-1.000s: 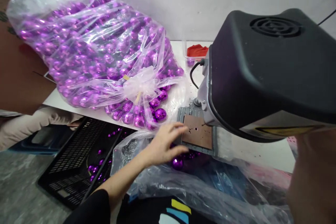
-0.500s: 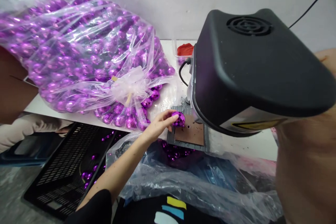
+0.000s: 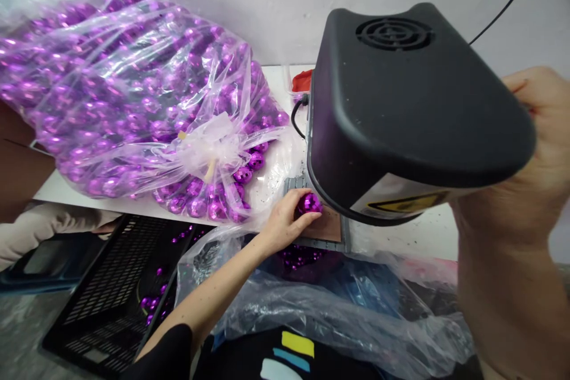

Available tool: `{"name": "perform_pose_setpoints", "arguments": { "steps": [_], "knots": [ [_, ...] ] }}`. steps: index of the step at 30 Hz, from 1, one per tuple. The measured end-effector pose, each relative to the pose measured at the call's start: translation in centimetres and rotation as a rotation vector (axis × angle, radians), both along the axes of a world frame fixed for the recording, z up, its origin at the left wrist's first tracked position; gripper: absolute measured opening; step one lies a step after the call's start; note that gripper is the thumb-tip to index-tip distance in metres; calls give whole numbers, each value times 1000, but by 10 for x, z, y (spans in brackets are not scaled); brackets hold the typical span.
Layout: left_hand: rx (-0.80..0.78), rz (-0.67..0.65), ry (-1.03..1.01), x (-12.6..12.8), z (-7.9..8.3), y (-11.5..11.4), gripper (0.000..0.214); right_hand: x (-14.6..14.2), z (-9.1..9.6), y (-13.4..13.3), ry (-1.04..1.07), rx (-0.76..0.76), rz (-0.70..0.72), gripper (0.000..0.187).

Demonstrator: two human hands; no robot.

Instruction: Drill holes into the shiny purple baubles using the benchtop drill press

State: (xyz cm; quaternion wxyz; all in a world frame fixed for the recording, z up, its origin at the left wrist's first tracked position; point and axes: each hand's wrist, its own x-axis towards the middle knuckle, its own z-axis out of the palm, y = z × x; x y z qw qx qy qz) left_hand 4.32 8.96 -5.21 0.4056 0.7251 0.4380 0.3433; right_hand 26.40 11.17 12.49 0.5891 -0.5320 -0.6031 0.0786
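Observation:
My left hand [image 3: 283,224] pinches a shiny purple ball [image 3: 309,203] and holds it on the brown work plate [image 3: 327,228] under the black machine head [image 3: 401,101]. My right hand [image 3: 529,160] is raised at the right side of the machine head with its fingers curled, close to the lens; what it grips is hidden behind the housing. Below the plate an open clear plastic bag [image 3: 320,303] lies in my lap with more purple balls [image 3: 299,256] in it.
A big tied clear bag full of purple balls [image 3: 133,101] fills the left of the white table [image 3: 57,190]. A black plastic crate [image 3: 120,285] with a few loose balls stands on the floor. A red item [image 3: 303,78] lies behind the machine. Another person's sleeve [image 3: 44,228] shows at left.
My left hand picked a purple ball out of the lap bag and brought it up onto the plate under the machine head. My right hand has come into view beside the housing.

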Motion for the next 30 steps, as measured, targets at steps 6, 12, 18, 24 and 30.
{"name": "perform_pose_setpoints", "arguments": {
  "steps": [6,12,18,24,30],
  "knots": [
    [118,-45,95,9,-3,-2,48,2,0,2,-65,100,-112,30],
    [134,-67,114,9,-8,-4,45,0,0,0,15,6,-4,30],
    [79,-31,151,14,-6,-4,44,3,1,-1,1,-18,17,28],
    [16,0,115,15,-9,-4,49,4,2,-3,-50,-28,12,36],
    [10,-5,115,15,-3,-4,44,0,-4,-6,-151,124,-71,36]
  ]
}}
